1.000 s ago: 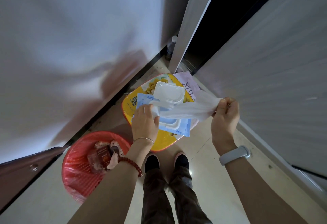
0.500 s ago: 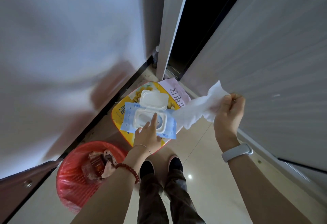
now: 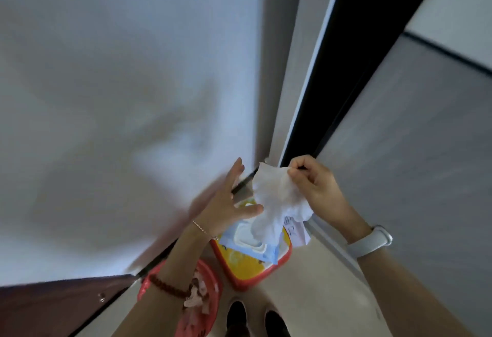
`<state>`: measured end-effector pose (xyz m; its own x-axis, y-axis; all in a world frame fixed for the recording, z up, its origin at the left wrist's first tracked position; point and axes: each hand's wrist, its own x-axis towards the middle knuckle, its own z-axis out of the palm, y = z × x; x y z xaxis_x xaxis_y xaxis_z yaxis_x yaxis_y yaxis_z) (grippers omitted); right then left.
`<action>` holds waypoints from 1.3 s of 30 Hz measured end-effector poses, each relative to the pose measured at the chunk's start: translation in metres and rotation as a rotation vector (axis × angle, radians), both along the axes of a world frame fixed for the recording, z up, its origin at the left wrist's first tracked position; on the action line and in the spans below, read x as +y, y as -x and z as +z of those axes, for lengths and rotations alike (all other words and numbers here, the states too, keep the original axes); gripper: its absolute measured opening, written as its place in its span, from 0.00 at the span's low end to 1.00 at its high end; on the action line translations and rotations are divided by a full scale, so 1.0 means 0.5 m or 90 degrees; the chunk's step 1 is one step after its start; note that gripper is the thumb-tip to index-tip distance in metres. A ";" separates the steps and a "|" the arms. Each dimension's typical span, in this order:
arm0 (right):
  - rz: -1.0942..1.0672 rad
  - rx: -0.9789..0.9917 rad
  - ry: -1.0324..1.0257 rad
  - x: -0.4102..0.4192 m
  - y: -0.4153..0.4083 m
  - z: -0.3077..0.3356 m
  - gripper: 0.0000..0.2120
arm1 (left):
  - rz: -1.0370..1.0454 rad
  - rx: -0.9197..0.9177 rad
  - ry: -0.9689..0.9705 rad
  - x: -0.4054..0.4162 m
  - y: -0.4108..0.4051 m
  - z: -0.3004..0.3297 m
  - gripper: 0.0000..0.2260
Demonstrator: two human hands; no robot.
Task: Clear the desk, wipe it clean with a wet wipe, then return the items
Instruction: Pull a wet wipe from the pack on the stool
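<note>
My right hand (image 3: 316,185) pinches a white wet wipe (image 3: 279,198) by its top edge, and the wipe hangs crumpled in the air. My left hand (image 3: 226,201) is lifted with fingers spread and holds nothing; its thumb is close to the wipe. Below the hands lies the blue wet wipe pack (image 3: 250,243) with its white lid open, resting on a yellow and orange round stool (image 3: 247,267). The white desk top (image 3: 106,97) fills the left of the view.
A red waste basket (image 3: 210,310) with rubbish stands on the floor by my left forearm. A paper sheet (image 3: 298,233) lies on the stool's right. My shoes (image 3: 255,318) are at the bottom. A grey cabinet wall (image 3: 412,150) rises on the right.
The wipe has come fully out of the pack. My left hand let go of the pack and rose, fingers spread. My right hand lifted the wipe up, and my head tilted upward.
</note>
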<state>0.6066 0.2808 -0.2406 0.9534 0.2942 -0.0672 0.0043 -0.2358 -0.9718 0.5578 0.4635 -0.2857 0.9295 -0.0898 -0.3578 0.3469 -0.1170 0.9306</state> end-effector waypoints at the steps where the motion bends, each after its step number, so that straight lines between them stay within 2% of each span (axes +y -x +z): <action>1: 0.020 -0.008 -0.030 0.011 -0.001 0.046 0.12 | 0.008 -0.011 0.001 0.010 0.011 0.043 0.43; 2: 0.034 -0.023 -0.051 0.019 -0.002 0.088 0.12 | 0.018 -0.027 -0.008 0.017 0.024 0.086 0.39; 5: 0.099 -0.045 -0.093 0.043 0.003 0.196 0.11 | 0.080 -0.074 -0.065 0.023 0.073 0.202 0.20; 8: 0.147 -0.054 -0.120 0.071 0.024 0.274 0.09 | 0.227 -0.121 -0.049 0.024 0.138 0.290 0.03; 10: 0.164 -0.036 -0.145 0.092 0.046 0.302 0.07 | 0.303 -0.151 -0.064 0.030 0.197 0.344 0.05; 12: 0.226 0.109 -0.203 0.123 0.078 0.306 0.10 | 0.393 -0.170 -0.059 0.041 0.272 0.389 0.04; 14: 0.346 0.298 -0.249 0.169 0.138 0.292 0.18 | 0.505 -0.169 -0.038 0.052 0.362 0.420 0.05; 15: 0.414 0.353 -0.239 0.196 0.181 0.288 0.20 | 0.559 -0.165 -0.029 0.057 0.411 0.428 0.05; 17: 0.535 0.380 -0.208 0.249 0.277 0.277 0.18 | 0.674 -0.152 -0.032 0.065 0.514 0.441 0.05; 19: 0.636 0.325 -0.187 0.296 0.382 0.275 0.15 | 0.806 -0.132 -0.070 0.063 0.625 0.447 0.05; 21: 0.722 0.191 -0.127 0.324 0.486 0.282 0.27 | 0.930 -0.107 -0.109 0.054 0.751 0.437 0.01; 22: 0.762 0.126 -0.109 0.333 0.539 0.288 0.32 | 0.984 -0.083 -0.122 0.040 0.818 0.435 0.07; 23: 0.801 0.064 -0.109 0.341 0.591 0.292 0.36 | 1.024 -0.062 -0.137 0.023 0.883 0.428 0.17; 24: 0.843 0.002 -0.120 0.347 0.646 0.297 0.37 | 1.060 -0.040 -0.169 -0.003 0.947 0.425 0.25; 26: 0.920 -0.113 -0.138 0.351 0.770 0.307 0.30 | 1.136 -0.012 -0.271 -0.063 1.070 0.422 0.31; 28: 0.990 -0.208 -0.127 0.341 0.898 0.311 0.20 | 1.183 0.027 -0.423 -0.130 1.174 0.429 0.23; 30: 1.059 -0.296 -0.119 0.320 1.025 0.305 0.16 | 1.208 0.123 -0.575 -0.199 1.275 0.434 0.11; 32: 1.125 -0.368 -0.109 0.289 1.148 0.298 0.14 | 1.241 0.176 -0.632 -0.266 1.383 0.431 0.06; 35: 1.202 -0.416 -0.139 0.233 1.334 0.293 0.04 | 1.331 0.173 -0.646 -0.363 1.559 0.420 0.03; 36: 1.227 -0.391 -0.163 0.216 1.396 0.292 0.04 | 1.360 0.166 -0.635 -0.396 1.614 0.420 0.07; 38: 1.256 -0.233 -0.120 0.203 1.443 0.300 0.06 | 1.399 0.129 -0.548 -0.423 1.649 0.430 0.12; 39: 1.289 -0.143 -0.091 0.183 1.501 0.298 0.12 | 1.440 0.123 -0.499 -0.454 1.694 0.426 0.13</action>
